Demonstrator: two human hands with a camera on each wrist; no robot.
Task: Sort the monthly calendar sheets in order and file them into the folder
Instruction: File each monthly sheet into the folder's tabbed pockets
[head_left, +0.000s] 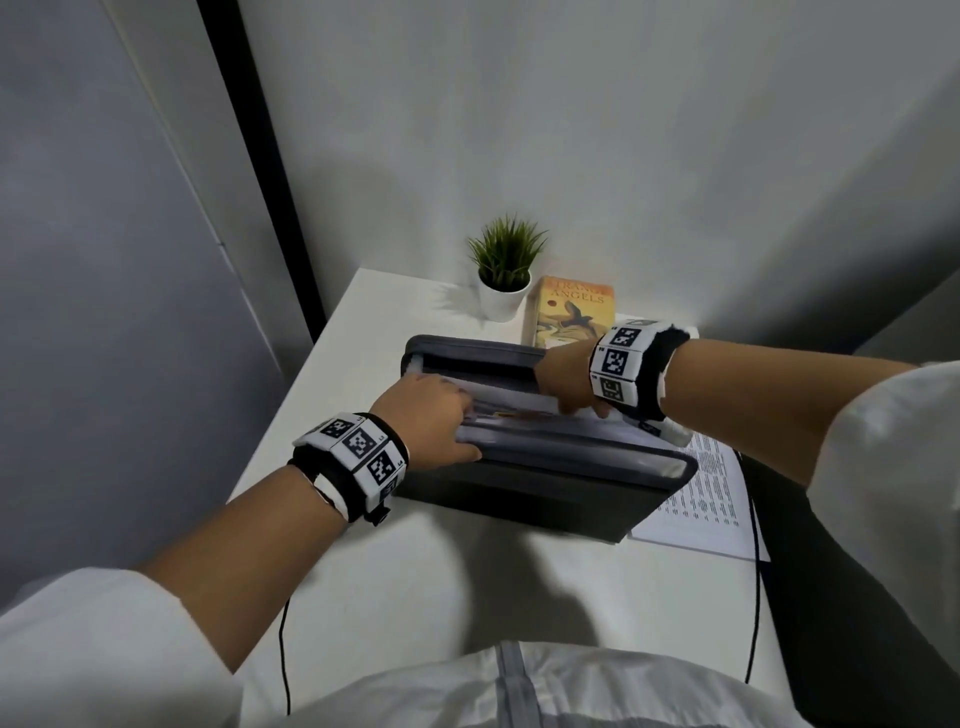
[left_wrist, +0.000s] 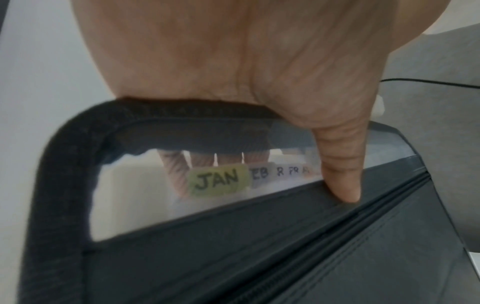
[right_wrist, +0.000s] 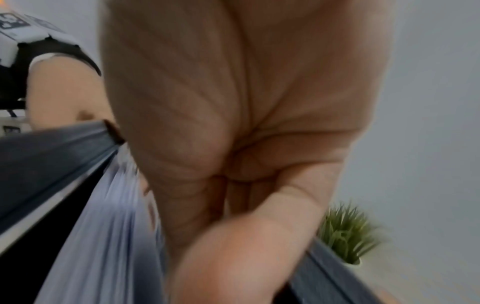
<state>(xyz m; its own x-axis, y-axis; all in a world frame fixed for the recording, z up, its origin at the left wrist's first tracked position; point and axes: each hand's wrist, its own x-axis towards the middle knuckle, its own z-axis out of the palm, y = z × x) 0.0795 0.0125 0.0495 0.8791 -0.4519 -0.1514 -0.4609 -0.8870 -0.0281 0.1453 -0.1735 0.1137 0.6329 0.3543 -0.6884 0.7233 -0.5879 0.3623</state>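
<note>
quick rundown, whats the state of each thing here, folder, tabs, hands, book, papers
folder: open on the table, pockets spread apart
JAN tab: frontmost, readable
left hand: fingers inside a pocket, thumb on the front wall
right hand: reaching into the pockets
book: closed
printed sheets: flat, partly under the folder

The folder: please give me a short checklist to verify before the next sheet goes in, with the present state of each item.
1. Folder is open on the table: ok, its pockets are spread apart.
2. Left hand holds the near side: ok, fingers inside behind the wall, thumb on the outer edge.
3. Right hand holds the dividers apart: ok, fingers are in between the translucent dividers.
4. Month tabs are readable: partly ok, the JAN tab is clear and the next reads EB; further ones are blurred.
5. Sheet ready in hand: not ok, the printed sheets lie beside the folder.
6. Sheets sorted in order: cannot tell.
</note>
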